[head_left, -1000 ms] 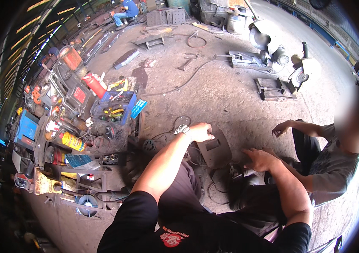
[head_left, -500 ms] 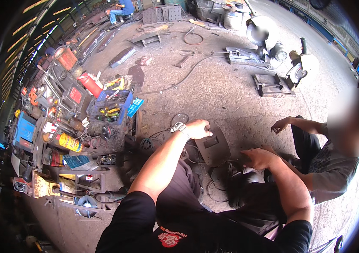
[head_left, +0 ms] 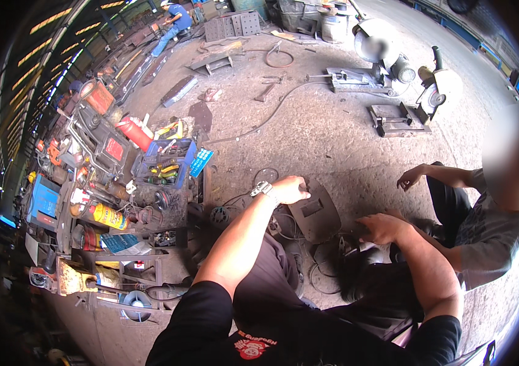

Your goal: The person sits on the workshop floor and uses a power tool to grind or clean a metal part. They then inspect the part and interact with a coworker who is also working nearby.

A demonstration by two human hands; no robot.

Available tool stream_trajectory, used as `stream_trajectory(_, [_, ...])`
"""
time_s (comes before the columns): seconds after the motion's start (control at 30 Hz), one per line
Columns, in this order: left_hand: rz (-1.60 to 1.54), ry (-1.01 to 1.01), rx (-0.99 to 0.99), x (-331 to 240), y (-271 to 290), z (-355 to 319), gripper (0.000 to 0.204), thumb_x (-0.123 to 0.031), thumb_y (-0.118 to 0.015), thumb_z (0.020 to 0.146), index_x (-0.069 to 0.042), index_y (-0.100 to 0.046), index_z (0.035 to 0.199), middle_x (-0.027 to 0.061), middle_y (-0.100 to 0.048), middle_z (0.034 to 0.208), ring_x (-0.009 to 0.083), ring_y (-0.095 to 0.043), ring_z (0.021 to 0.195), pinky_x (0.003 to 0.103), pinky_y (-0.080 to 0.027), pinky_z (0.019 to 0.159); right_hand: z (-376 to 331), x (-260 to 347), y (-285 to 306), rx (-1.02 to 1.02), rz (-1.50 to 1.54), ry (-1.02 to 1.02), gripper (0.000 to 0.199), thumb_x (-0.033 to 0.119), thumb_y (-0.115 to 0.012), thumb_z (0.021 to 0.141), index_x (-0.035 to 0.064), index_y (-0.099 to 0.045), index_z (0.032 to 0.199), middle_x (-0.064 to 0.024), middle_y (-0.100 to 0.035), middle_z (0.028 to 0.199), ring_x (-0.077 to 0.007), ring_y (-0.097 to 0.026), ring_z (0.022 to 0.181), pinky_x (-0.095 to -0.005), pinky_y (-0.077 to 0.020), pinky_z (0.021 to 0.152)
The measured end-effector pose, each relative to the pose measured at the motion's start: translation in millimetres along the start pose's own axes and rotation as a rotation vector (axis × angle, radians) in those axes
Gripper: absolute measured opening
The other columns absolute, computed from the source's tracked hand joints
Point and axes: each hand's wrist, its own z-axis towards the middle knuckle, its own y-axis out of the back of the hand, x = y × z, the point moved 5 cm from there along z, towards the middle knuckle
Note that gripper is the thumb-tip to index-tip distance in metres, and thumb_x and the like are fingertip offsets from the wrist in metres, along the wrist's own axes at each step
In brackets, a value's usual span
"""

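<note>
A grey-brown welding hand shield (head_left: pixel 326 224) with a small rectangular window stands tilted in front of me, above the floor. My left hand (head_left: pixel 288 190), with a metal watch on its wrist, is closed at the shield's upper left edge. To the right of the shield is my right hand (head_left: pixel 386 227), its index finger reaching left and the other fingers curled. Something pale shows under those fingers; its kind is hidden. Below the shield, between my legs, dark shapes and cables are too shadowed to make out.
A co-worker (head_left: pixel 491 226) crouches close at my right. Left stands a cluttered cart with a blue tool crate (head_left: pixel 180 177), yellow bottle (head_left: pixel 108 216) and red cylinder (head_left: pixel 134 134). Cut-off saws (head_left: pixel 372 79) stand ahead right. A cable (head_left: pixel 259 129) crosses the floor; a person (head_left: pixel 177 21) sits far off.
The whole view has shifted slightly, and more of the far person in blue shows. Both my hands keep nearly the same places by the shield.
</note>
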Motion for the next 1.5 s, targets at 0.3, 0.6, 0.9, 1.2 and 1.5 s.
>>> stream_trajectory(0.3, [0.03, -0.053, 0.001, -0.2, -3.4, 0.9, 0.055, -0.041, -0.067, 0.093, -0.001, -0.06, 0.13, 0.0217, -0.064, 0.129, 0.0349, -0.06, 0.121, 0.042, -0.048, 0.102, -5.6, 8.6, 6.0, -0.002, -0.016, -0.02, 0.064, 0.036, -0.071, 0.086, -0.0011, -0.054, 0.134, -0.0245, -0.066, 0.117, -0.0424, -0.061, 0.112, -0.0481, -0.0479, 0.097])
stream_trajectory(0.6, [0.001, -0.027, 0.026, -6.5, 0.8, -5.9, 0.056, -0.042, -0.067, 0.092, -0.001, -0.059, 0.13, 0.0215, -0.064, 0.128, 0.0364, -0.06, 0.121, 0.044, -0.047, 0.102, -4.8, 9.1, 5.8, -0.015, -0.006, 0.0, 0.066, 0.038, -0.071, 0.086, -0.0006, -0.052, 0.136, -0.0253, -0.064, 0.119, -0.0428, -0.06, 0.113, -0.0485, -0.0471, 0.098])
stream_trajectory(0.9, [0.037, -0.055, -0.005, -6.9, 1.3, -5.8, 0.057, -0.043, -0.066, 0.093, 0.0, -0.059, 0.129, 0.0218, -0.064, 0.127, 0.0365, -0.06, 0.121, 0.044, -0.047, 0.102, -2.6, 1.2, -0.4, -0.051, 0.013, 0.021, 0.066, 0.037, -0.072, 0.085, -0.0005, -0.053, 0.136, -0.0269, -0.066, 0.114, -0.0435, -0.06, 0.112, -0.0495, -0.0478, 0.096])
stream_trajectory(1.2, [0.039, -0.009, -0.407, -2.5, 12.3, -2.0, 0.078, -0.036, -0.073, 0.09, -0.006, -0.034, 0.151, 0.0239, -0.039, 0.151, 0.0377, -0.055, 0.126, 0.048, -0.046, 0.105, -2.9, 6.8, 2.7, -0.029, 0.021, -0.022, 0.07, 0.036, -0.072, 0.085, 0.0005, -0.049, 0.14, -0.0271, -0.063, 0.123, -0.0428, -0.058, 0.118, -0.0488, -0.0453, 0.101])
stream_trajectory(1.5, [-0.4, -0.1, -1.211, 4.8, 72.0, -41.9, 0.114, -0.017, -0.079, 0.083, -0.009, 0.006, 0.159, 0.031, -0.028, 0.156, 0.0273, -0.066, 0.105, 0.04, -0.055, 0.089, -5.5, 20.8, 8.2, -0.061, 0.04, -0.003, 0.073, 0.035, -0.072, 0.085, 0.0017, -0.045, 0.144, -0.0272, -0.061, 0.125, -0.0429, -0.056, 0.12, -0.0488, -0.0442, 0.103])
